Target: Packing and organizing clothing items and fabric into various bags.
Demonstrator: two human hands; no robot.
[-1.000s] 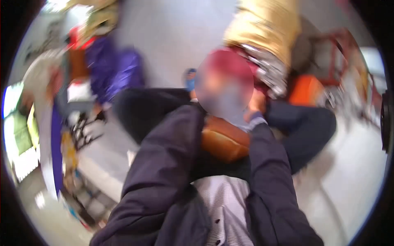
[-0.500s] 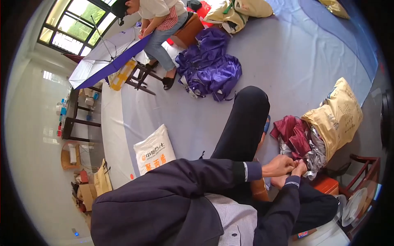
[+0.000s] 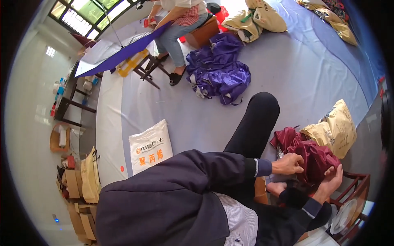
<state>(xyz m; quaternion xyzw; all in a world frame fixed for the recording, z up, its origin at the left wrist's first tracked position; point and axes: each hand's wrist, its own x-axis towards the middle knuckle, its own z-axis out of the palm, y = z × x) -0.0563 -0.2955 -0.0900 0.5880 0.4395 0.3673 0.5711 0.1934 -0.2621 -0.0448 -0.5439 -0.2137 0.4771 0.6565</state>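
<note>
A bunched maroon cloth [image 3: 314, 158], thin and shiny, is spread between my two hands in front of my bent right leg. On its left side my left hand [image 3: 288, 165] has its fingers curled against the fabric, pinching it. My right hand [image 3: 329, 183] holds the cloth's right edge between thumb and fingers. More maroon fabric [image 3: 286, 137] lies just beyond, at the mouth of a tan woven sack [image 3: 336, 129]. Folds of cloth hide some of my fingertips.
A dark wooden chair frame [image 3: 357, 186] stands close to my right hand. A white printed sack [image 3: 150, 145] lies left of my leg. Purple cloth [image 3: 219, 69] is heaped ahead. Beyond it, a person [image 3: 178, 30] sits by an open purple umbrella [image 3: 123, 55]. Tan sacks [image 3: 256, 20] lie behind.
My hands were close together near the cloth's lower edge. They have moved apart, the right one outward, and maroon fabric now covers the silvery side seen before. My view has shifted slightly.
</note>
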